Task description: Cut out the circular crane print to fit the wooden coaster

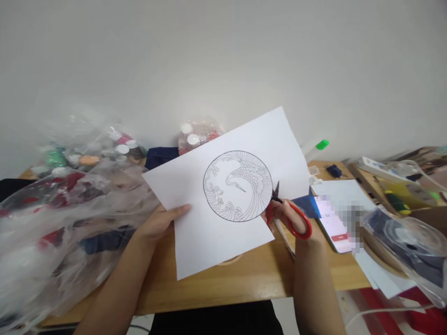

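Note:
A white sheet of paper [195, 242] is held up over the desk, printed with a round line drawing of a crane [247, 181] among waves and feathers. My left hand [162, 222] pinches the sheet's left edge, thumb on the front and fingers behind. At the right, my right hand [284, 216] grips red-handled scissors [303, 228] with fingers through the loops. The dark blades are parted at the paper, touching the circle's right edge. A cut runs in from the sheet's right side up to the circle, and the paper is slit there.
Clear plastic bags [87, 209] with coloured items cover the left of the wooden desk [209, 293]. Behind the sheet sits a bag of white-capped bottles [193, 135]. On the right lie a phone [331, 228], white papers [338, 190] and a plastic-wrapped round item [408, 242].

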A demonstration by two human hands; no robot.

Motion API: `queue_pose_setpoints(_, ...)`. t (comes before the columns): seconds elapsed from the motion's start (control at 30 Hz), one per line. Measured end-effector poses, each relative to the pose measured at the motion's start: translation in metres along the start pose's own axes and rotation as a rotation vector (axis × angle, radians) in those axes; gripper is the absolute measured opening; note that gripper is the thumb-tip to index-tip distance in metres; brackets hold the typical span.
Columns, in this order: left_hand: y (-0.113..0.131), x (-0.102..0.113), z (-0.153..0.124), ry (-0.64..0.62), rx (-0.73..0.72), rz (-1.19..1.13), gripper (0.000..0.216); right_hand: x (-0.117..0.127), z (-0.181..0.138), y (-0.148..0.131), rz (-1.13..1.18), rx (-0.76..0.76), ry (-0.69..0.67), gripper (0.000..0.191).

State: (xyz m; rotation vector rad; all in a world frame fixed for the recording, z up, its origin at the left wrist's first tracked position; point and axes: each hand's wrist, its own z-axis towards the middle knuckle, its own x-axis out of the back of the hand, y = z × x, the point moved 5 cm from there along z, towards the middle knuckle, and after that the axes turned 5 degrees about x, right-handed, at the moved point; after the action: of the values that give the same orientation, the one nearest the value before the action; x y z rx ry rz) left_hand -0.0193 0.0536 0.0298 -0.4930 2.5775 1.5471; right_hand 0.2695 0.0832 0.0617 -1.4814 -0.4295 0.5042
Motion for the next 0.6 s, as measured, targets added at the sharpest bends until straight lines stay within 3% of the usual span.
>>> queue_pose_setpoints(0.1, 0.001, 0.000, 0.000, 0.002, 0.015, 0.071, 0.044, -0.002, 0.001, 0.001, 0.021, 0.006, 0.020, 0.051)
queue_pose_setpoints(0.27, 0.002, 0.001, 0.004, -0.008, 0.044, 0.197, 0.051, -0.003, 0.005, 0.004, 0.061, -0.002, 0.187, 0.051)
queue_pose_setpoints(0.43, 0.004, 0.002, 0.005, 0.019, 0.012, 0.213, 0.037, -0.006, 0.010, 0.008, 0.013, -0.042, 0.176, 0.054)
queue_pose_setpoints(0.6, 0.001, 0.004, 0.008, 0.014, 0.011, 0.172, 0.041, -0.007, 0.009, 0.002, -0.006, 0.015, 0.161, 0.052)
